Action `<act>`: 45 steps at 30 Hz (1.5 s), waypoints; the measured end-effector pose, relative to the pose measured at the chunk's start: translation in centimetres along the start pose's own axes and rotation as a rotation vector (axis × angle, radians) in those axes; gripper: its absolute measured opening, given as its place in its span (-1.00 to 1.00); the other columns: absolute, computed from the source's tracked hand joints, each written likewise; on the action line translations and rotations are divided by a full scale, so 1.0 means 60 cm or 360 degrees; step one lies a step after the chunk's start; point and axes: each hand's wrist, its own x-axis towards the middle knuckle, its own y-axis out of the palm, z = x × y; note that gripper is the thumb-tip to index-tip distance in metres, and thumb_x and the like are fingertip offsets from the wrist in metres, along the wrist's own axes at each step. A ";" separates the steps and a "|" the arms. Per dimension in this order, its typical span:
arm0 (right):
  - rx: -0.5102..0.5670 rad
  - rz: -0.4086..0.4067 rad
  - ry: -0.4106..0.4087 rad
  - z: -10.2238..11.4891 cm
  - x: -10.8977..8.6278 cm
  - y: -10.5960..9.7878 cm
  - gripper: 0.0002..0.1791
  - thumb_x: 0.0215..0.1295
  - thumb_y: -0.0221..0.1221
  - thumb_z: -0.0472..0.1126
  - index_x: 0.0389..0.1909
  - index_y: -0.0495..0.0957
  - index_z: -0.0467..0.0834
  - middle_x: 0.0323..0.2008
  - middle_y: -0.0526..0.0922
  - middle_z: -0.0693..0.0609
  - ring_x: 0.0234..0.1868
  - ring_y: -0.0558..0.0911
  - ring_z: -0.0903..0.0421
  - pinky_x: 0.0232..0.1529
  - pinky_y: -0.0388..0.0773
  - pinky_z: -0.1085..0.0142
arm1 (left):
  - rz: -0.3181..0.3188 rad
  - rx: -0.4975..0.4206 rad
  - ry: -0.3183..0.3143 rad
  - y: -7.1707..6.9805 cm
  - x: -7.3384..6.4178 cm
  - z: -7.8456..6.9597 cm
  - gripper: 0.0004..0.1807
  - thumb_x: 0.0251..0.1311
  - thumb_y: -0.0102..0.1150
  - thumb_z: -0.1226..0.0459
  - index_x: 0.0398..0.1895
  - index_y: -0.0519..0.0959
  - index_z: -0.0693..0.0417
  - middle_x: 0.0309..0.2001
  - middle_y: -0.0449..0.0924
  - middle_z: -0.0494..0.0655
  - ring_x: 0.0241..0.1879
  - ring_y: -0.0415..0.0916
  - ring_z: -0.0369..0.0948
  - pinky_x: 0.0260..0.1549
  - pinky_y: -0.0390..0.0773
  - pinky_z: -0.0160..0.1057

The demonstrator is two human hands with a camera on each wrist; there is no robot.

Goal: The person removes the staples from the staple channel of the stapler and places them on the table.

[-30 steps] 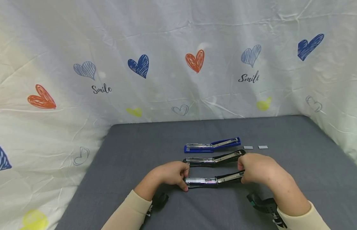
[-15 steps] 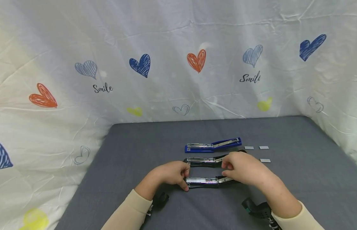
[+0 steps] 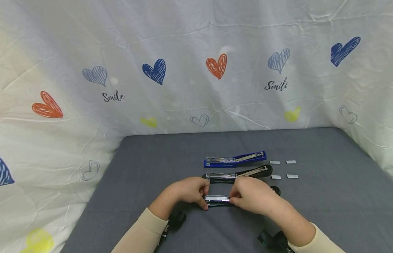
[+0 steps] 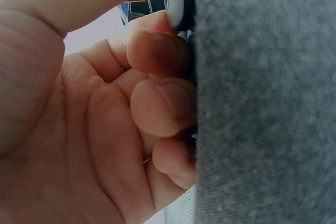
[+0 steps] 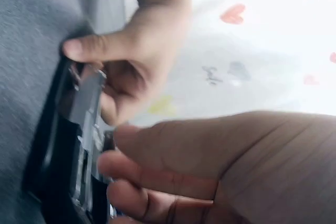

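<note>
Three unfolded staplers lie in rows: a blue stapler [image 3: 220, 163] at the back, a black stapler [image 3: 220, 178] in the middle and another black stapler [image 3: 217, 199] in front. My left hand [image 3: 189, 191] grips the left end of the front stapler between thumb and fingers, as the left wrist view shows up close. My right hand [image 3: 254, 195] is over the middle of that stapler, covering its hinge, fingertips right at the metal magazine. In the right wrist view, a grey strip [image 5: 88, 95] lies along the magazine, and the right thumb [image 5: 168, 142] and fingers are loosely bent beside it.
Small silvery staple strips lie right of the staplers: two at the back [image 3: 291, 162] and two nearer [image 3: 292, 176]. The grey cloth-covered table [image 3: 152, 158] ends at a white curtain [image 3: 183, 98] printed with hearts.
My right hand has left the right end of the front stapler and moved left to its middle, uncovering the nearer staple strips. My left hand keeps its grip.
</note>
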 end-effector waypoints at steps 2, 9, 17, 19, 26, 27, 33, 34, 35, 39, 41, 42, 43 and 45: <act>-0.0065 -0.0019 0.0026 0.005 0.000 0.008 -0.81 0.19 0.45 -0.18 -0.58 0.74 0.08 -0.59 0.49 0.33 -0.55 0.38 0.33 -0.48 0.40 0.29 | 0.0003 -0.0005 0.0000 0.000 0.000 0.000 -0.59 -0.10 0.67 0.31 -0.48 0.48 0.03 -0.69 0.27 -0.25 -0.66 0.20 -0.32 -0.57 0.24 -0.33; -0.0216 -0.0130 0.0061 0.017 0.002 0.035 -0.81 0.12 0.49 -0.18 -0.61 0.71 0.04 -0.54 0.51 0.25 -0.56 0.37 0.30 -0.49 0.43 0.26 | -0.0003 -0.0010 -0.0001 0.000 0.001 0.001 -0.58 -0.11 0.67 0.33 -0.49 0.47 0.01 -0.69 0.25 -0.25 -0.67 0.17 -0.32 -0.58 0.22 -0.33; -0.0125 -0.0185 0.0111 0.022 0.008 0.046 -0.82 0.15 0.47 -0.19 -0.60 0.72 0.00 -0.54 0.53 0.23 -0.56 0.41 0.30 -0.48 0.44 0.26 | 0.0007 0.0004 -0.0008 -0.001 0.002 0.002 -0.59 -0.09 0.67 0.32 -0.48 0.48 -0.01 -0.69 0.28 -0.25 -0.67 0.18 -0.31 -0.58 0.23 -0.33; -0.0080 -0.0175 0.0166 0.023 0.011 0.046 -0.81 0.17 0.45 -0.18 -0.61 0.72 0.01 -0.57 0.53 0.24 -0.57 0.41 0.29 -0.49 0.43 0.25 | 0.0006 0.0003 -0.0009 0.000 0.002 0.003 -0.59 -0.09 0.67 0.32 -0.48 0.48 -0.01 -0.69 0.28 -0.25 -0.67 0.19 -0.31 -0.58 0.23 -0.33; 0.0109 -0.0185 0.0334 0.023 0.015 0.046 -0.77 0.19 0.45 -0.17 -0.61 0.67 0.05 -0.65 0.51 0.29 -0.60 0.42 0.28 -0.48 0.42 0.26 | -0.0001 -0.0013 -0.0006 0.000 0.001 0.001 -0.59 -0.10 0.67 0.32 -0.48 0.48 0.00 -0.68 0.28 -0.24 -0.66 0.19 -0.31 -0.58 0.22 -0.33; 0.0139 -0.0197 0.0336 0.024 0.016 0.047 -0.76 0.19 0.45 -0.17 -0.61 0.65 0.06 -0.65 0.50 0.29 -0.60 0.42 0.28 -0.48 0.42 0.26 | 0.0002 -0.0014 -0.0006 0.000 0.000 0.000 -0.59 -0.10 0.67 0.32 -0.48 0.48 0.00 -0.68 0.28 -0.24 -0.66 0.19 -0.31 -0.58 0.22 -0.33; 0.0265 -0.0253 0.0303 0.027 0.023 0.052 -0.76 0.18 0.47 -0.22 -0.53 0.58 0.02 -0.61 0.51 0.27 -0.57 0.44 0.28 -0.44 0.42 0.30 | 0.0001 -0.0010 -0.0012 -0.001 0.001 -0.001 -0.59 -0.09 0.67 0.31 -0.49 0.48 -0.01 -0.67 0.28 -0.23 -0.66 0.19 -0.30 -0.58 0.23 -0.32; 0.0277 -0.0257 0.0307 0.027 0.024 0.053 -0.78 0.17 0.48 -0.22 -0.49 0.59 0.00 -0.60 0.51 0.27 -0.57 0.44 0.28 -0.42 0.43 0.29 | -0.0001 -0.0006 -0.0013 -0.001 0.001 0.000 -0.59 -0.09 0.67 0.31 -0.49 0.48 -0.01 -0.67 0.29 -0.24 -0.66 0.20 -0.30 -0.58 0.23 -0.32; 0.0290 -0.0263 0.0302 0.026 0.025 0.054 -0.80 0.17 0.48 -0.23 -0.44 0.61 -0.02 -0.59 0.52 0.27 -0.56 0.45 0.29 -0.41 0.43 0.29 | -0.0001 0.0000 -0.0007 -0.001 0.002 0.001 -0.59 -0.10 0.67 0.31 -0.48 0.48 -0.01 -0.66 0.29 -0.24 -0.65 0.20 -0.30 -0.57 0.23 -0.32; 0.0319 -0.0258 0.0202 0.020 0.028 0.054 -0.88 0.17 0.45 -0.30 -0.30 0.71 -0.12 -0.54 0.57 0.25 -0.52 0.47 0.31 -0.39 0.46 0.30 | -0.0003 0.0015 -0.0010 -0.001 0.002 0.002 -0.59 -0.09 0.67 0.30 -0.48 0.48 -0.01 -0.65 0.31 -0.23 -0.65 0.22 -0.30 -0.57 0.24 -0.32; 0.0330 -0.0246 0.0132 0.016 0.029 0.054 -0.91 0.18 0.42 -0.33 -0.30 0.75 -0.14 -0.51 0.61 0.24 -0.51 0.49 0.33 -0.40 0.47 0.32 | 0.0003 0.0009 -0.0014 -0.002 0.001 0.001 -0.59 -0.09 0.67 0.30 -0.48 0.48 -0.02 -0.65 0.31 -0.23 -0.65 0.22 -0.29 -0.57 0.25 -0.32; 0.0334 -0.0238 0.0106 0.013 0.029 0.053 -0.92 0.18 0.41 -0.33 -0.31 0.76 -0.13 -0.50 0.63 0.23 -0.50 0.50 0.34 -0.40 0.48 0.33 | 0.0002 0.0001 -0.0019 -0.002 0.001 0.001 -0.59 -0.09 0.67 0.30 -0.48 0.48 -0.02 -0.66 0.31 -0.23 -0.65 0.21 -0.30 -0.57 0.24 -0.32; 0.0346 -0.0232 0.0094 0.011 0.029 0.051 -0.93 0.18 0.41 -0.34 -0.33 0.77 -0.13 -0.48 0.64 0.23 -0.49 0.51 0.35 -0.40 0.48 0.33 | 0.0005 -0.0008 -0.0019 -0.002 0.001 0.000 -0.59 -0.09 0.67 0.30 -0.48 0.48 -0.02 -0.66 0.30 -0.23 -0.66 0.21 -0.29 -0.57 0.24 -0.32; 0.0387 -0.0214 0.0094 0.008 0.028 0.046 -0.93 0.18 0.40 -0.34 -0.33 0.78 -0.12 -0.47 0.66 0.23 -0.48 0.54 0.35 -0.40 0.50 0.34 | 0.0008 -0.0016 -0.0016 -0.002 0.001 0.000 -0.59 -0.09 0.67 0.31 -0.48 0.48 -0.02 -0.66 0.30 -0.23 -0.66 0.20 -0.30 -0.57 0.24 -0.32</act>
